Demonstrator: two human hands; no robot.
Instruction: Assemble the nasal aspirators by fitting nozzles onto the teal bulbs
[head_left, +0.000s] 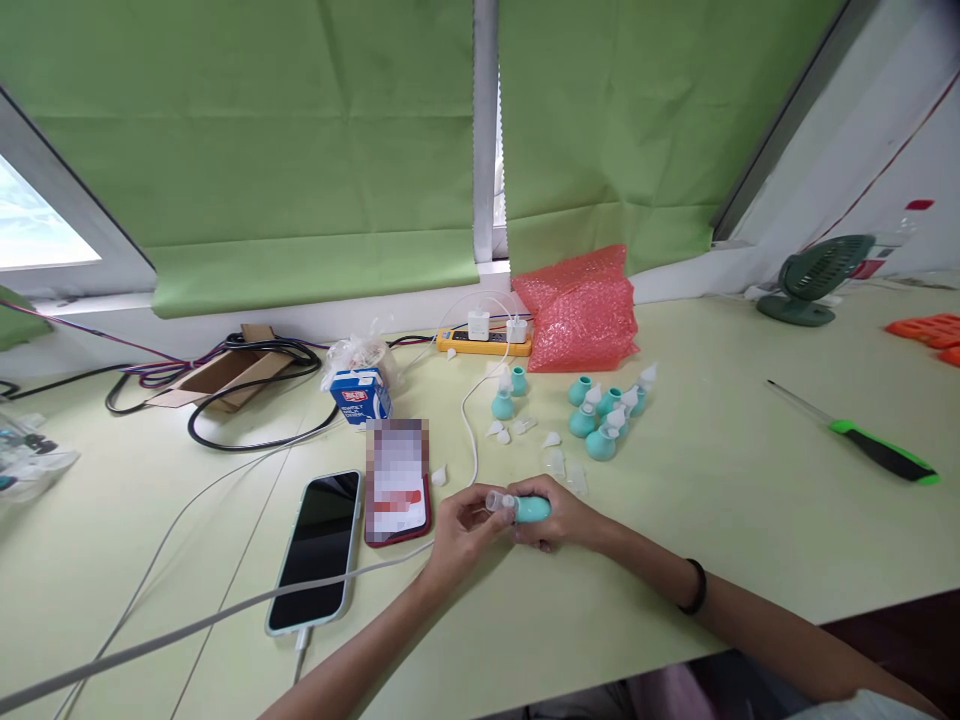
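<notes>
My right hand (559, 510) is closed around a teal squeeze bulb (533, 510), which lies on its side with its neck toward the left. At that neck my left hand (466, 525) pinches a clear plastic tip (496, 502); fingers partly hide the joint between the two. Beyond my hands stand several teal bulbs (601, 443), some with translucent white nozzles (616, 420) on top. Small white nozzle pieces (552, 439) and clear plastic caps (576, 477) lie loose on the table between them and my hands.
Left of my hands lie a red-cased phone (397, 482) and a dark-screened phone (315, 550) crossed by a cable. Behind are a blue drink carton (361, 398), a yellow power strip (480, 343) and a pink bubble-wrap bag (581, 315). A screwdriver (885, 450) and green fan (817, 275) are right.
</notes>
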